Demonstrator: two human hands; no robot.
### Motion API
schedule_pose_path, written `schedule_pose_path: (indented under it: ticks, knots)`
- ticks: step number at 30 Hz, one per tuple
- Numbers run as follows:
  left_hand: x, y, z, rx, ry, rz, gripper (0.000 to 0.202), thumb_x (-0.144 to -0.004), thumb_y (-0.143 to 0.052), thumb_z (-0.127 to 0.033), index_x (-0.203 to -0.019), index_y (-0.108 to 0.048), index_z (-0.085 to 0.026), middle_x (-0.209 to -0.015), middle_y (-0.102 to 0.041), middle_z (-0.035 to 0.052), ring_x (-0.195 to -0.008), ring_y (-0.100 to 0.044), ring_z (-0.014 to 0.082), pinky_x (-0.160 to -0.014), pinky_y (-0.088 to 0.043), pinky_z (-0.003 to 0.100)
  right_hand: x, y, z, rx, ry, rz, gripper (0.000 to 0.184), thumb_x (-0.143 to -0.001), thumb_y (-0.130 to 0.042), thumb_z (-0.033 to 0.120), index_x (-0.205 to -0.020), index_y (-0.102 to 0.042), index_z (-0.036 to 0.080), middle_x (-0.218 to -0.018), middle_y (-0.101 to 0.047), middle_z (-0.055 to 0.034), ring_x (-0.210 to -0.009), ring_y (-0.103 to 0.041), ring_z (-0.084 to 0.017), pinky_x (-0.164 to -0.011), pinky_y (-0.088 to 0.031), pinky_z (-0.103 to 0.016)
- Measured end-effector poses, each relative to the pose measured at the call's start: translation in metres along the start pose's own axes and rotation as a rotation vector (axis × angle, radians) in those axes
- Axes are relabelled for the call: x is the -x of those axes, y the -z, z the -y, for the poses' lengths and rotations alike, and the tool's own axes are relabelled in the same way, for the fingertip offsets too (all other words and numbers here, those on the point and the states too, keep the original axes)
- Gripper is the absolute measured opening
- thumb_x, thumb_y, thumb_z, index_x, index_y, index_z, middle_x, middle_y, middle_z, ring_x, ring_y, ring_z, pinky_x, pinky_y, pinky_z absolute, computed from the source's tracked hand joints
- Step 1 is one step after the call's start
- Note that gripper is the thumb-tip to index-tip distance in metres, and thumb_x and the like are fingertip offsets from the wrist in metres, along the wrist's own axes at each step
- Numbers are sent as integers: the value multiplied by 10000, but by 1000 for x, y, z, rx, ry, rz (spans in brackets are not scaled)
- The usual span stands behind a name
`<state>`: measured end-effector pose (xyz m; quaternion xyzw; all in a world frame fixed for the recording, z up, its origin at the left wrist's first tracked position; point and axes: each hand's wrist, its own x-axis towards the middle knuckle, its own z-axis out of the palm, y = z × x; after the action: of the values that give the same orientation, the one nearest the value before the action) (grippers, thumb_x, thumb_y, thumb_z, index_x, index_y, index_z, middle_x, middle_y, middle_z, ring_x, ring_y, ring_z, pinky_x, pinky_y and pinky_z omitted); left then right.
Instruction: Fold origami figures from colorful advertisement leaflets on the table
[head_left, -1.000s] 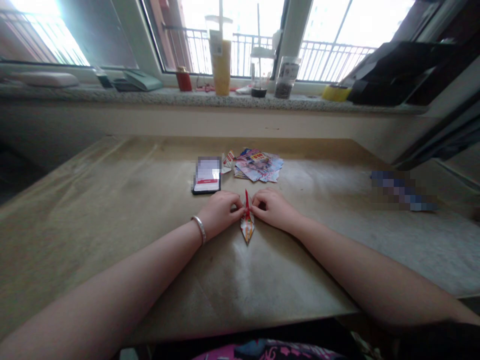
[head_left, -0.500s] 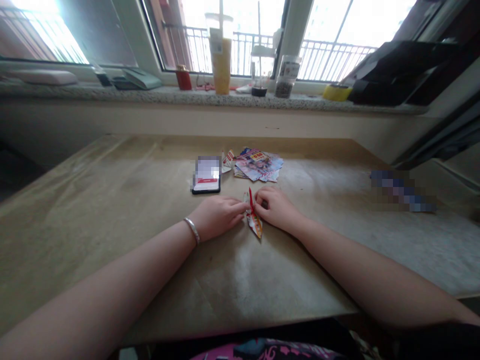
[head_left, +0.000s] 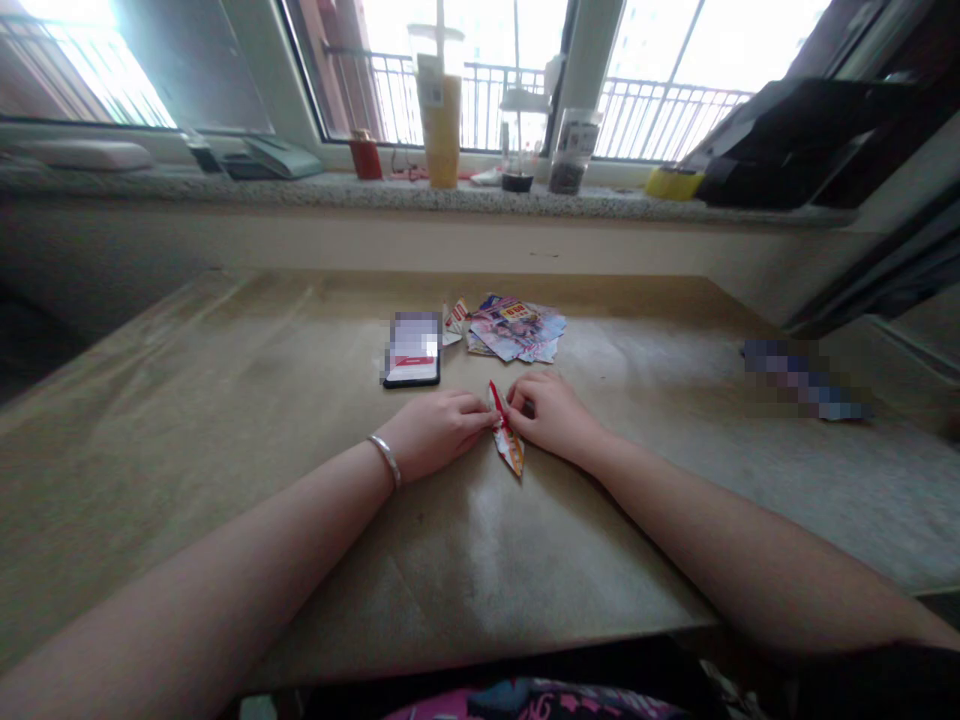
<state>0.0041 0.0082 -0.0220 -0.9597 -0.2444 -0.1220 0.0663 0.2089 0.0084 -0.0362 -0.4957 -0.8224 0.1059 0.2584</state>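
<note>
A narrow folded piece of printed paper [head_left: 510, 448], white, red and orange with pointed ends, rests on the table between my hands. My left hand [head_left: 439, 430], a silver bangle at its wrist, pinches the paper's left side. From the right, my right hand [head_left: 551, 412] grips its upper part with thumb and curled fingers. The fingertips cover the paper's middle. Just beyond the hands lies a loose pile of colourful printed paper sheets [head_left: 517, 332]. Beside that pile is a small folded paper piece [head_left: 454, 318] in white and red.
A phone [head_left: 414, 350] with a lit screen lies left of the pile. A blurred-out bluish item [head_left: 806, 380] is at the table's right. On the windowsill [head_left: 300, 190] stand a tall cup [head_left: 442, 120], a jar [head_left: 574, 150], yellow tape [head_left: 673, 184] and a black bag [head_left: 795, 145].
The red upper tip of the folded paper has tilted left and flattened down towards the rest of it. Both hands have stayed almost in place.
</note>
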Motion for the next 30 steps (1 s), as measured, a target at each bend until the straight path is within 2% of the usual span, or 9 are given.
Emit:
schedule_pose_path:
  ticks: [10,17,23,30]
  knots:
    - [-1,0,-1,19,13,0,297,-891,-440,-181,-1129,-613,-221,-960,-656,51,-858,-611,161,-749,-496,271,1,3,5,19,-27,6,162,-707,-581,183,-579,-483,190,-745,-637,-30,-780,-542,-161,-746,-385,-276]
    - [-1,0,-2,-4,21,-7,286,-898,-440,-201,-1119,-618,-238,-954,-651,43,-823,-602,155,-716,-482,264,1,5,5,44,-56,2,176,-758,-564,243,-595,-526,187,-758,-659,-33,-772,-557,-155,-766,-379,-285]
    - [-4,1,-4,-58,14,2,292,-874,-471,-182,-1123,-617,-223,-919,-642,47,-779,-586,166,-684,-478,274,0,5,8,88,-66,9,138,-741,-565,225,-612,-534,187,-773,-657,-40,-798,-559,-164,-768,-380,-286]
    - [-5,3,-7,-61,21,31,321,-840,-480,-141,-1121,-618,-210,-943,-628,59,-832,-577,174,-737,-485,285,2,5,8,95,-72,-1,99,-726,-586,227,-649,-540,188,-765,-648,-28,-770,-553,-158,-716,-387,-259]
